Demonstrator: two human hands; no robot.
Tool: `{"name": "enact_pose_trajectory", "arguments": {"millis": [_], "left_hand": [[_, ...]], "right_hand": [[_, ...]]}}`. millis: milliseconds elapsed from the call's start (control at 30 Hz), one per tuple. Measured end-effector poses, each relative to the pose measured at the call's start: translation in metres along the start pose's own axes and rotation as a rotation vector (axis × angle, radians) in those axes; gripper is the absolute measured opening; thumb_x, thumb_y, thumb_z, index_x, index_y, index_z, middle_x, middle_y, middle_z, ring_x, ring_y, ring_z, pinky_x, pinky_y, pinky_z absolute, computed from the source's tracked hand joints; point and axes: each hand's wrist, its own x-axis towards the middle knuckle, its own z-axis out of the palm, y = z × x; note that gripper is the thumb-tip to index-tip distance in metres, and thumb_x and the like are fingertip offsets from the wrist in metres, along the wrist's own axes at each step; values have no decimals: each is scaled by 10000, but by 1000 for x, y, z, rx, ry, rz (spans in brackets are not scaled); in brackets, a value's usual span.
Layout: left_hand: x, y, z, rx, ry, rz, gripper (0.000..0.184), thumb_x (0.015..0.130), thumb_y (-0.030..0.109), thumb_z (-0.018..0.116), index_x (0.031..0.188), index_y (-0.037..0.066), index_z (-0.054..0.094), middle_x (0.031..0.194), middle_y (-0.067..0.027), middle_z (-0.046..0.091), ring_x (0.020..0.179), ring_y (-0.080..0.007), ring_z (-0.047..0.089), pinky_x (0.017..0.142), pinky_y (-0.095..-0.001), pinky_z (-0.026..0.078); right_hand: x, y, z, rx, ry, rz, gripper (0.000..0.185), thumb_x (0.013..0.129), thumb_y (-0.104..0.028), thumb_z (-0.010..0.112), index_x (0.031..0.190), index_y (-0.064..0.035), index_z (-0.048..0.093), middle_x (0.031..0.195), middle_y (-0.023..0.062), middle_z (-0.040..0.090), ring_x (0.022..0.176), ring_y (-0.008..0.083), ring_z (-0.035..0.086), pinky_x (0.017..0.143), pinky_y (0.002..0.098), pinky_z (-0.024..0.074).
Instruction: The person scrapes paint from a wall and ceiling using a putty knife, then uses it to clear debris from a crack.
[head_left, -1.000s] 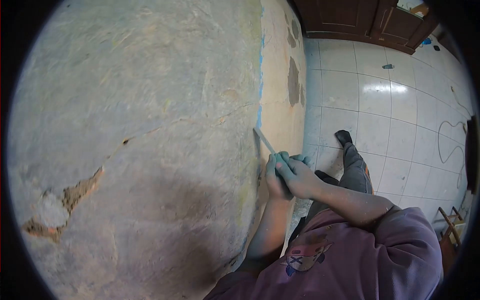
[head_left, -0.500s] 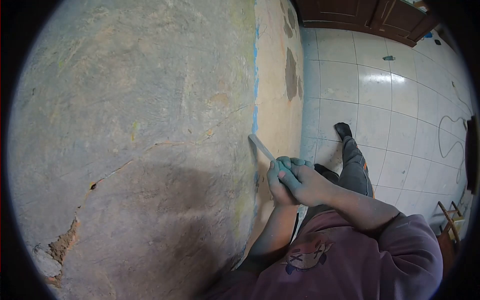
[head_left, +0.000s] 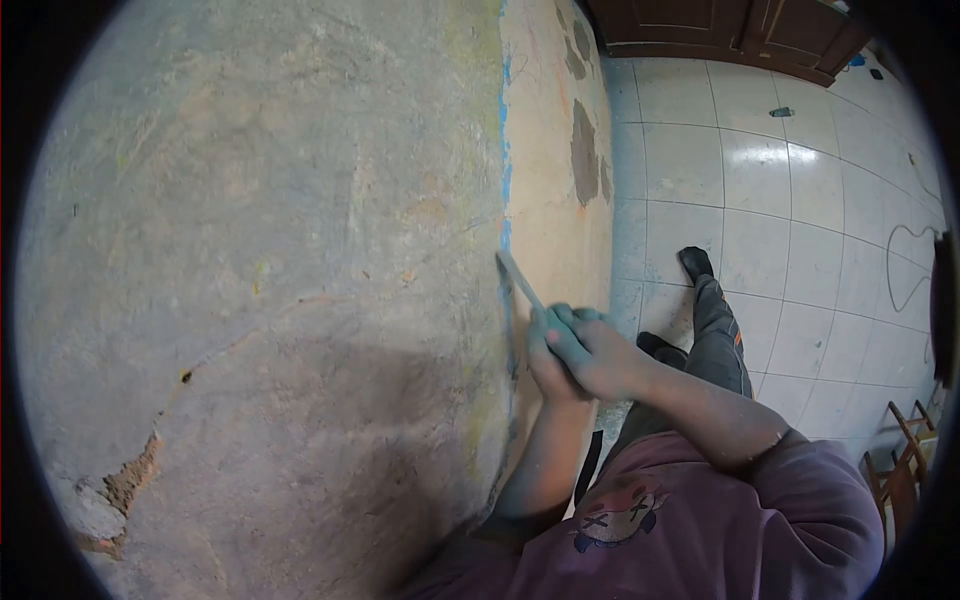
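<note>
A thin, flat grey scraper-like tool (head_left: 520, 280) slants up and left from my two hands, its tip against the wall along the ragged blue paint line (head_left: 506, 165). My left hand (head_left: 548, 362), dusted blue-green, is closed round the tool's lower end. Pressed against it from the right, my right hand (head_left: 598, 358) has its fingers wrapped over the same end, so the handle is hidden. Left of the line the wall (head_left: 250, 180) is bare and grey; to the right lies a cream strip (head_left: 545, 200) with grey patches.
A crack with a broken hole (head_left: 130, 480) marks the wall at lower left. On the right are floor tiles (head_left: 755, 240), a small object (head_left: 781, 112) and a cable (head_left: 893, 262). A dark wooden cabinet (head_left: 680, 28) stands at the top, a wooden frame (head_left: 905, 455) at lower right.
The view has shifted, and the wall crack sits lower and further left than in the earliest frame. Both hands keep their hold, and the tool's tip stays near the blue line.
</note>
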Motion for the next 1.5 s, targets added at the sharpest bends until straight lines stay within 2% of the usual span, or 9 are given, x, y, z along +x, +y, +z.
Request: {"name": "enact_pose_trajectory", "arguments": {"millis": [67, 100, 400, 633, 700, 733, 800, 1100, 1500], "left_hand": [[-26, -11, 21, 144, 293, -9, 366, 933, 401, 375, 787, 84, 486, 726, -100, 542, 731, -235, 531, 738, -374, 439], [-29, -18, 25, 239, 471, 149, 372, 923, 421, 387, 795, 84, 479, 714, -95, 528, 736, -248, 531, 740, -381, 438], [-16, -20, 23, -23, 210, 36, 376, 894, 430, 404, 803, 71, 466, 748, -115, 548, 732, -263, 530, 731, -401, 441], [-19, -24, 26, 128, 369, 153, 370, 882, 425, 410, 777, 75, 463, 719, -108, 536, 685, -246, 505, 701, -389, 428], [-15, -25, 32, 91, 289, 137, 377, 881, 431, 410, 772, 75, 469, 723, -110, 536, 671, -244, 502, 694, -391, 425], [-14, -26, 34, 93, 281, 138, 377, 881, 431, 410, 772, 75, 469, 723, -110, 536, 671, -244, 502, 694, -391, 425], [-13, -25, 35, 87, 303, 118, 374, 887, 428, 403, 757, 85, 478, 715, -106, 543, 668, -248, 506, 700, -402, 425], [-25, -5, 19, 127, 246, -6, 387, 907, 418, 376, 735, 99, 511, 702, -113, 577, 641, -280, 525, 667, -461, 447], [-28, -1, 17, 176, 297, 30, 365, 912, 375, 374, 735, 89, 514, 686, -121, 574, 635, -285, 533, 645, -436, 456]], "right_hand": [[-17, 2, -6, -88, -174, 16, 459, 944, -360, 366, 1088, 41, 539, 1102, 307, 511, 1070, 464, 463, 961, 467, 356], [-17, 3, -5, -87, -174, 17, 459, 944, -360, 366, 1088, 41, 539, 1102, 307, 511, 1070, 464, 463, 961, 467, 356], [-11, 1, -14, -82, -193, 12, 478, 949, -373, 358, 1007, 43, 587, 1106, 285, 515, 1082, 435, 469, 969, 460, 355], [-13, -2, -18, -18, -333, 83, 468, 946, -372, 366, 1032, 29, 591, 1097, 269, 530, 1070, 435, 482, 960, 458, 364], [-16, 1, -16, 19, -145, -7, 486, 960, -360, 372, 960, 71, 597, 885, 244, 605, 902, 367, 590, 822, 393, 445], [-16, 0, -17, 18, -140, -13, 486, 960, -360, 372, 960, 71, 597, 885, 244, 605, 902, 367, 590, 822, 393, 445], [-17, -1, -18, 16, -141, 25, 441, 942, -342, 376, 983, 42, 589, 1075, 282, 539, 1021, 447, 511, 929, 464, 386], [-23, 7, 10, -58, -8, -66, 439, 942, -323, 359, 1089, 56, 525, 1097, 288, 531, 1017, 454, 502, 921, 482, 385], [-19, 11, 19, -17, -33, -77, 441, 943, -308, 354, 1136, 62, 496, 1131, 299, 512, 1054, 459, 480, 950, 481, 360]]}}
